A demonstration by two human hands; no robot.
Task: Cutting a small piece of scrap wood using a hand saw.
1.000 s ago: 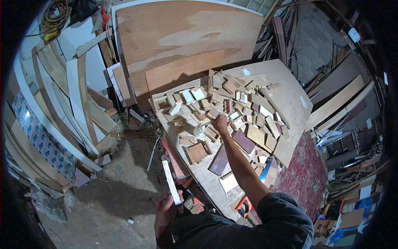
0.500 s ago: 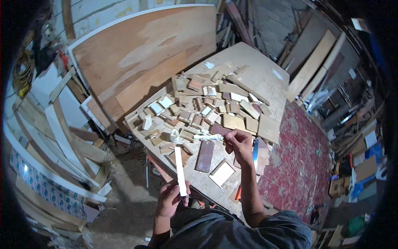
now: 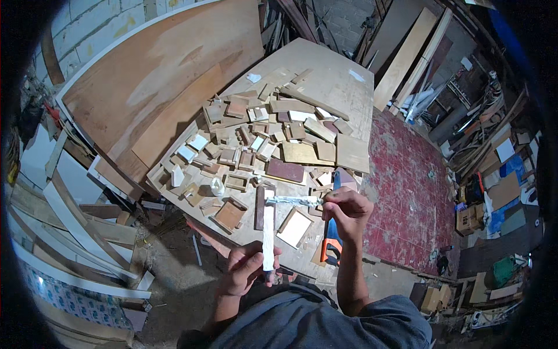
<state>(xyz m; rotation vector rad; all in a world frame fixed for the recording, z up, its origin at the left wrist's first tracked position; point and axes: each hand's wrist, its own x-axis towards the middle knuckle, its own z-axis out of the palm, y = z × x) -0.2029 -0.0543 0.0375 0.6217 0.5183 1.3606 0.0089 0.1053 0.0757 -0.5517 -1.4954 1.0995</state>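
Note:
My left hand point(image 3: 244, 269) is closed around the lower end of a narrow strip with a bright white face point(image 3: 268, 241), which stands nearly upright. In the fingertips of my right hand point(image 3: 350, 212) is a thin stick coated in lumpy white paste point(image 3: 290, 200). The stick lies roughly level, and its left end meets or crosses the top of the strip; whether they touch I cannot tell. Behind the strip lies a dark brown board piece point(image 3: 259, 212). A shallow tray-like piece with a white panel point(image 3: 294, 228) rests to its right.
Wood offcuts and small frames cover much of the worktable point(image 3: 343, 75). A handsaw with an orange handle point(image 3: 331, 251) lies beside my right forearm. A large plywood panel point(image 3: 157, 75) leans at the back left. Red flooring point(image 3: 407, 192) extends to the right.
My right hand has brought the pasted stick to the strip's top end. The strip has turned more upright. The whole view has shifted, moving the table left and up in the picture.

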